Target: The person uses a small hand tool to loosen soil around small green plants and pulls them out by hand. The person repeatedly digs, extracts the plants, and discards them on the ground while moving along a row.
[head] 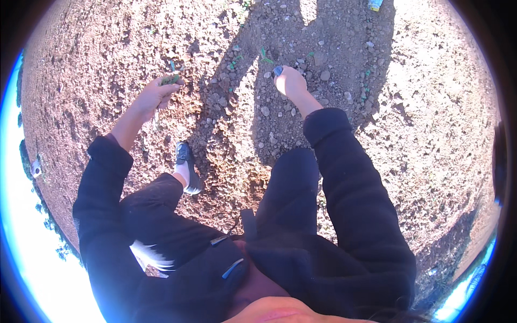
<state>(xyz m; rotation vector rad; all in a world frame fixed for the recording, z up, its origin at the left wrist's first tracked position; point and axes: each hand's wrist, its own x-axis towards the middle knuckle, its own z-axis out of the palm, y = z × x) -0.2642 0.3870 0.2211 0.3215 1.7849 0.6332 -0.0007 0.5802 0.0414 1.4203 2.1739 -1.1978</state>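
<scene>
My left hand (pixel 155 95) is raised over the ground at the left, with a small bunch of green plants (pixel 169 79) pinched between thumb and fingers. Closed in a fist, my right hand (pixel 291 82) is low over the stony soil. From its top pokes the rounded blue-grey end of a handle (pixel 278 71); whatever the handle belongs to is hidden. Just beyond this fist, a thin green seedling (pixel 264 56) shows against the soil.
Loose soil with stones (pixel 325 76) lies in my shadow, with small green plants (pixel 232 64) in it. Dry, crumbly ground (pixel 428 105) spreads on both sides. My black shoe (pixel 186 161) is planted at the left. A blue-and-yellow object (pixel 375 5) lies at the far edge.
</scene>
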